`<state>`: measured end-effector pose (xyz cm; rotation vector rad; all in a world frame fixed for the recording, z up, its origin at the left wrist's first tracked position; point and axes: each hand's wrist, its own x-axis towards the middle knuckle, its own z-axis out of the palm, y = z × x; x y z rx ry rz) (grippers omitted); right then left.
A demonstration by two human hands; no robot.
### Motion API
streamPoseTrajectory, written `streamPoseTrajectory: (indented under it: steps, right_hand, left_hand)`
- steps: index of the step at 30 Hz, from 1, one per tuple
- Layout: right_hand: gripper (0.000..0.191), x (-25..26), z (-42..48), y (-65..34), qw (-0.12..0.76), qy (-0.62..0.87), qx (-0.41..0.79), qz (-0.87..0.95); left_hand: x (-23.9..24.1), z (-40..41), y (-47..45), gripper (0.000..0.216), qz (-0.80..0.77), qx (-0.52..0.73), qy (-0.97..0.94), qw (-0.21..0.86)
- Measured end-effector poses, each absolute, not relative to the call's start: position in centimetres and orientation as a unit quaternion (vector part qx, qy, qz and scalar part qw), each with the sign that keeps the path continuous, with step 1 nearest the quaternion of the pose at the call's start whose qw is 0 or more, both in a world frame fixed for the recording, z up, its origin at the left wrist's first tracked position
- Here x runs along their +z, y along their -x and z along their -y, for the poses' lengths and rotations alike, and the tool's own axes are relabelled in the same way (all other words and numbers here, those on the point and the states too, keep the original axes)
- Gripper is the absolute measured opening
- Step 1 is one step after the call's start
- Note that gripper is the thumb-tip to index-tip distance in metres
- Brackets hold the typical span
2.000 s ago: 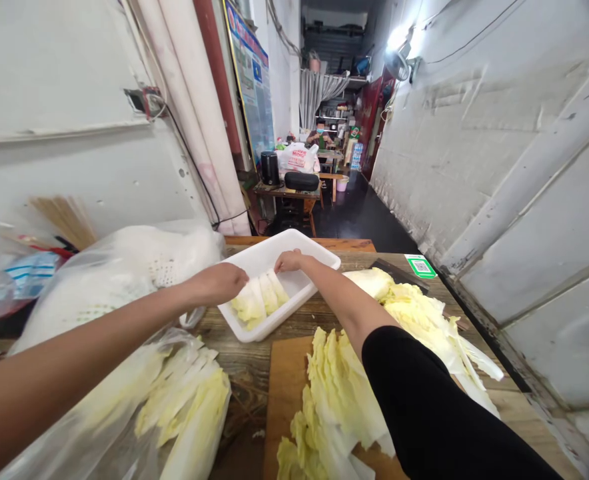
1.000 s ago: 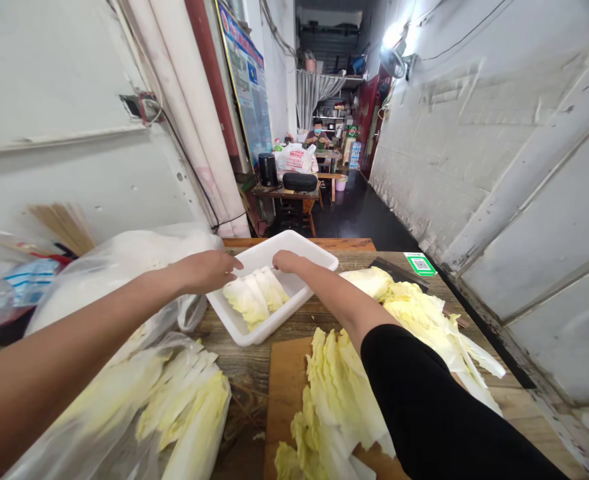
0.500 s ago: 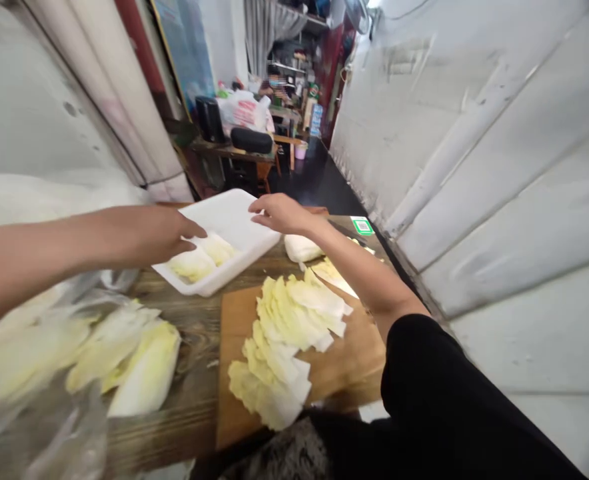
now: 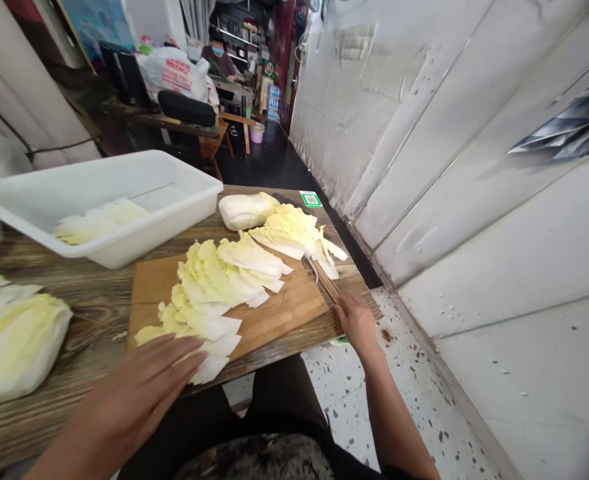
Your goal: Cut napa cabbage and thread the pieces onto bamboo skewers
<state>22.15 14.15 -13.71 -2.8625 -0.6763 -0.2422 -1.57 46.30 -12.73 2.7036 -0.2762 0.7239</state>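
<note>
Both hands are no longer working in the white tub (image 4: 159, 230), where they were reaching a second ago; they are now sitting apart, nearer the body. The view is swinging down and to the right, so the tub is showing at the left and the cutting board (image 4: 294, 293) is lying in plain sight.

The left hand (image 4: 142, 392) is stretching its fingers out straight, close together, with the palm facing down. It is holding nothing that shows, and its fingertips are lying over the near end of the row of cabbage leaves (image 4: 212, 277) on the board, seemingly touching them. The right hand (image 4: 358, 323) is bending its fingers at the near ends of some thin sticks (image 4: 327, 287), which are lying along the right side of the board. Its fingers are meeting the sticks, but whether they are gripping them cannot be told.

The leaves on the board are overlapping in a long, slanting row. More leaves (image 4: 102, 220) are resting inside the tub, with a thin stick (image 4: 154, 190) poking out from them. Beyond the board, a cabbage (image 4: 247, 211) is lying beside loose leaves (image 4: 294, 230).
</note>
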Motion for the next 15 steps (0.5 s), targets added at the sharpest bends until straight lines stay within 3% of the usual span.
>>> streamPoseTrajectory:
  steps: [7,12,15]
  right_hand:
    - [0.012,-15.1,-14.0,-23.0,0.115,0.968,-0.081,0.209]
    - [0.014,-15.2,-14.6,-23.6,0.123,0.968,-0.076,0.203]
    - [0.016,-14.7,-14.4,-23.6,0.11,0.972,-0.071,0.197]
  left_hand:
    - [-17.3,-46.8,7.6,0.075,-0.024,0.178,-0.977,0.115]
    - [-18.1,-47.0,6.7,0.052,-0.054,0.141,-0.986,0.065]
    - [-18.0,-46.8,5.1,0.065,-0.034,0.181,-0.98,0.075]
